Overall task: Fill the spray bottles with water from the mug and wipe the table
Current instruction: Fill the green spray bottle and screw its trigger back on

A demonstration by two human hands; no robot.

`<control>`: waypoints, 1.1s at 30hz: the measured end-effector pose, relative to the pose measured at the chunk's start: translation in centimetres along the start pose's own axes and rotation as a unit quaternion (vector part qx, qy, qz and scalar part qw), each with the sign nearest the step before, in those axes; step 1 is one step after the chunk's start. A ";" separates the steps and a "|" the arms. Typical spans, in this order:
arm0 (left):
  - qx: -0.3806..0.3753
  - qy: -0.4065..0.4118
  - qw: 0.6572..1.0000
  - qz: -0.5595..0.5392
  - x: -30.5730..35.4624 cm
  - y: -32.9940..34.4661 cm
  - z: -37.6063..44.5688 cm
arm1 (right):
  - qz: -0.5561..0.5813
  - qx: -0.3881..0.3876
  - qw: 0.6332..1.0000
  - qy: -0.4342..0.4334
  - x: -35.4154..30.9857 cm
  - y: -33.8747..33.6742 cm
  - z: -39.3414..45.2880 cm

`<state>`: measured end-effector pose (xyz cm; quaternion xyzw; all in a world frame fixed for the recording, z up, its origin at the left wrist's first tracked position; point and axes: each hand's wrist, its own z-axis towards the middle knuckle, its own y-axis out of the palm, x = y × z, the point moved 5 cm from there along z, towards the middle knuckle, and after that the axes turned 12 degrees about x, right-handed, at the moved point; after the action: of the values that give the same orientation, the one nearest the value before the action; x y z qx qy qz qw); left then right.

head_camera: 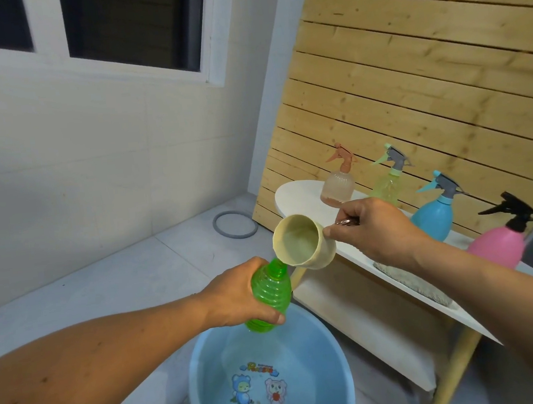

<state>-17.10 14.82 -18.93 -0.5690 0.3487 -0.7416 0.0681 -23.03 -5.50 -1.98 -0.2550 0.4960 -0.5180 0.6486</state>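
Left hand (pixel 238 294) grips green bottle (pixel 269 296); right hand (pixel 373 229) holds tilted mug (pixel 298 242) at its mouth, above basin (pixel 269 377).

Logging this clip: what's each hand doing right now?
Left hand: grips the green bottle.
Right hand: holds the mug by its handle.

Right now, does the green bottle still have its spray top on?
No, the green bottle gripped by the left hand has a bare open neck under the tilted mug.
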 end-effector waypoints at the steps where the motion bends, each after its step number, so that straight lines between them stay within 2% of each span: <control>1: 0.000 0.001 1.000 0.002 0.0 0.0 0.0 | -0.003 0.001 1.000 -0.002 0.0 0.0 0.0; 33: 0.010 0.007 1.000 0.008 -0.4 0.3 0.5 | -0.035 0.001 0.999 -0.028 0.1 0.6 0.2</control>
<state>-16.60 14.59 -19.37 -0.5606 0.3462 -0.7483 0.0771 -22.56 -5.39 -2.47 -0.2857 0.4682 -0.5334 0.6439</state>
